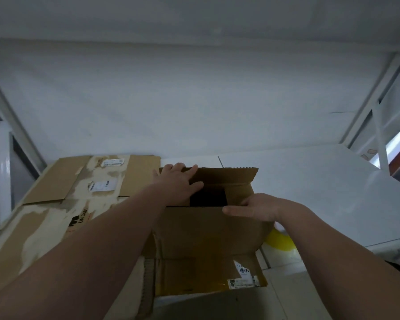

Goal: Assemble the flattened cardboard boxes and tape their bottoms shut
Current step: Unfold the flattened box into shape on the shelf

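1. Flaps look to be the step in hand. The brown cardboard box [208, 229] sits opened out on the white tabletop [310, 181], near the middle. A dark gap shows between the flaps at its far end, so I judge this end not yet closed and not yet taped.
2. To do it well, fold the two short flaps in first, then the long ones over them, so the edges meet along one straight seam. Keep the walls square while pressing, or the seam will skew and the tape will sit badly.
3. The far flap [231, 175] stands nearly upright. It should be pushed down evenly along its crease, not from one corner alone.
4. The left hand [178, 181] reaches far out, arm stretched. It lies with fingers spread and fairly straight on the left end of that far flap, pressing it and gripping nothing.
5. The right hand [259, 207] is nearer, at the box's right rim, wrist bent leftward. Its thumb lies along the top of the near wall and its fingers curl in over the edge, holding the box steady.
6. At the near end, another flap [206, 273] bearing white labels spreads toward the viewer.
7. A stack of flattened brown cardboard boxes with white labels [79, 192] lies just left of the box.
8. A yellow object [278, 241] peeks out at the box's right side. I cannot tell whether it is tape.
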`<action>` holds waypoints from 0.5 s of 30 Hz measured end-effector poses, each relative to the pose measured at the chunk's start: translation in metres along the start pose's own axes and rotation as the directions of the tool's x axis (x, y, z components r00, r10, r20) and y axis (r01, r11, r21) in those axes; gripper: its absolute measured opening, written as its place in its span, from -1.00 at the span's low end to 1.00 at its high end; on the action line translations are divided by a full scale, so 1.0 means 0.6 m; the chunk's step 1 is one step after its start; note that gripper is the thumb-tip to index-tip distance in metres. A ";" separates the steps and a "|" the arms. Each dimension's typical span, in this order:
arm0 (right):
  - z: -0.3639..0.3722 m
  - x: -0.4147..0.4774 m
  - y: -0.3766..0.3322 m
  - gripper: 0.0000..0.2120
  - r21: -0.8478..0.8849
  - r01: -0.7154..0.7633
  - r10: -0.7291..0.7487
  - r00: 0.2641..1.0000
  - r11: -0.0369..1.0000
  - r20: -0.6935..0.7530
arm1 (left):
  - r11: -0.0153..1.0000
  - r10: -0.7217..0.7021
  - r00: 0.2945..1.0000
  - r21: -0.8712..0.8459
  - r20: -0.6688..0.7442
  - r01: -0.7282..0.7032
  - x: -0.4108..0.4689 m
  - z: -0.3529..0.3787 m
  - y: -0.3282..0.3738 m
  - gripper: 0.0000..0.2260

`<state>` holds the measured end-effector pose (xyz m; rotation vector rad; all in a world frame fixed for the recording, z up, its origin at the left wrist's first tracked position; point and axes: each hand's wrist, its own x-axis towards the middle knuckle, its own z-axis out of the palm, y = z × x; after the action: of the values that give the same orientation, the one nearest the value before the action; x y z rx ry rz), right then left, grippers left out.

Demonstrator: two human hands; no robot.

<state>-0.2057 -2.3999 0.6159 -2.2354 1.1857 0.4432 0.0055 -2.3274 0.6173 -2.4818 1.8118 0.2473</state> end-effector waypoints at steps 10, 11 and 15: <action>0.104 0.039 0.045 -0.17 0.292 0.128 0.138 0.661 0.948 -0.738 | 0.987 0.069 0.997 -0.141 -0.030 -0.073 -0.043 0.055 0.002 -0.64; 0.113 0.044 0.051 -0.13 0.338 0.124 0.157 0.705 0.933 -0.692 | 0.989 0.062 0.998 -0.133 -0.023 -0.065 -0.045 0.069 -0.002 -0.64; 0.125 0.061 0.071 -0.20 0.418 0.078 0.170 0.835 0.905 -0.523 | 0.965 -0.111 0.992 -0.244 -0.052 0.095 -0.048 0.108 -0.011 -0.64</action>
<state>-0.2231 -2.3961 0.5236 -1.9889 1.4515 -0.4569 -0.0026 -2.2891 0.5578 -2.7702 1.7641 0.4082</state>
